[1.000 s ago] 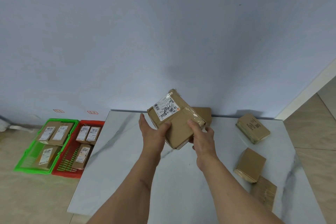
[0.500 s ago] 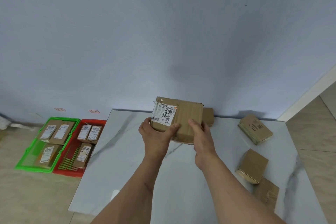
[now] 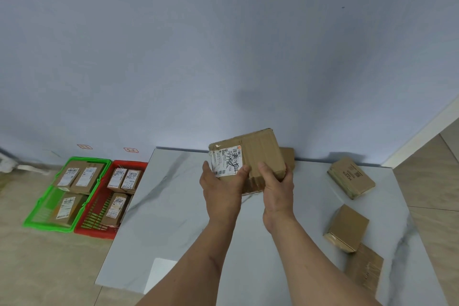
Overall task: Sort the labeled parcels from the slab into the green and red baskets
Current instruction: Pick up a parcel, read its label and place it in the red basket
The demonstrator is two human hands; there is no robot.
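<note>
I hold a brown cardboard parcel (image 3: pixel 258 154) with a white scribbled label above the white marble slab (image 3: pixel 173 206). My left hand (image 3: pixel 221 191) grips its left end, thumb on the label. My right hand (image 3: pixel 277 189) grips its lower right side. Another parcel (image 3: pixel 288 156) lies partly hidden behind it near the wall. On the floor to the left stand the green basket (image 3: pixel 37 216) and the red basket (image 3: pixel 96 228), each holding three labeled parcels.
Three more brown parcels lie on the slab's right side: one (image 3: pixel 351 177) at the back, one (image 3: pixel 346 227) in the middle, one (image 3: pixel 365 271) near the front. A blue wall rises behind. Beige floor tiles surround the slab.
Both hands turned the parcel from a diagonal tilt to nearly level and raised it slightly, the label now facing me on its left. Parcels on the slab stayed put.
</note>
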